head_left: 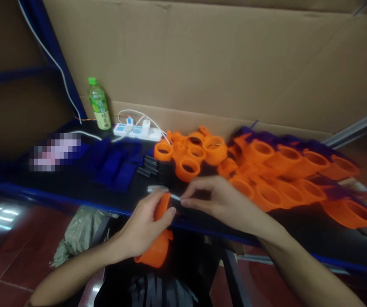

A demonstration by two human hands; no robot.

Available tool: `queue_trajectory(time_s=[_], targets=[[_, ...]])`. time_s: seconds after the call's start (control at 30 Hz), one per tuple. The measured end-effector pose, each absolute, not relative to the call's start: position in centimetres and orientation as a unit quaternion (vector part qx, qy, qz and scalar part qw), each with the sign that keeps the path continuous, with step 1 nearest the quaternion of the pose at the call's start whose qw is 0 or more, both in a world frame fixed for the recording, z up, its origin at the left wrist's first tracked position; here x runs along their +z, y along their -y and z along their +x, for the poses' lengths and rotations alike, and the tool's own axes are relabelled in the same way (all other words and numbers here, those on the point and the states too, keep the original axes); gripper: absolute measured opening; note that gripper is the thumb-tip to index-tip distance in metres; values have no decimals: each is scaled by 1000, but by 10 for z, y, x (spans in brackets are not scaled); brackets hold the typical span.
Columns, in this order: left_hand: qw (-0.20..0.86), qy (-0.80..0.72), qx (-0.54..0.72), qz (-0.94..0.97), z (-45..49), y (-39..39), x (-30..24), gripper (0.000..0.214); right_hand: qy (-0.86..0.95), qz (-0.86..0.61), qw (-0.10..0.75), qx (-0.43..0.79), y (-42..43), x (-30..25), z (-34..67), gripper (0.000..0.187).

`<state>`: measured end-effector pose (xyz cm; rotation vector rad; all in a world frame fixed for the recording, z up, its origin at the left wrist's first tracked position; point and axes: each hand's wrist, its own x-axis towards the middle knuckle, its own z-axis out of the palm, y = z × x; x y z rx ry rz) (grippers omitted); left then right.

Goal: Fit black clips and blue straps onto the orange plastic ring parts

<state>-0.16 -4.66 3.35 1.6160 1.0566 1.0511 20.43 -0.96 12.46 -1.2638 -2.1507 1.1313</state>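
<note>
An orange part (154, 253) is gripped by the left hand (148, 230) at the front edge of the bench (62, 177), its ring end held out past that edge. A pale ridged piece (175, 197) is pinched in the right hand's (217, 198) fingertips, just beside the part's upper end. Orange rings (268, 198) are spread toward the right end; a bottle (99, 104) is stood near the back left corner.

At nine o'clock, coarse pixels are masking a pinkish item (55, 152); at seven, the left hand (148, 228) is partly hiding an orange piece (154, 252); at four, the frame is cutting off the right forearm (298, 262)
</note>
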Motion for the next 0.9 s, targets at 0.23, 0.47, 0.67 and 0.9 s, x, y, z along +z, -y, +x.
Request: queue_trajectory(time_s=[0.23, 0.47, 0.67, 0.9], targets=[[454, -405, 435, 663, -2, 48, 40, 19, 702, -419, 180, 547, -9, 117, 207, 24], [549, -376, 467, 583, -1, 44, 34, 26, 608, -418, 190, 648, -16, 97, 205, 31], [641, -347, 611, 308, 14, 25, 34, 42, 671, -434, 339, 497, 15, 86, 212, 59], [658, -251, 660, 262, 49, 18, 47, 46, 747, -495, 267, 354, 56, 105, 224, 83]])
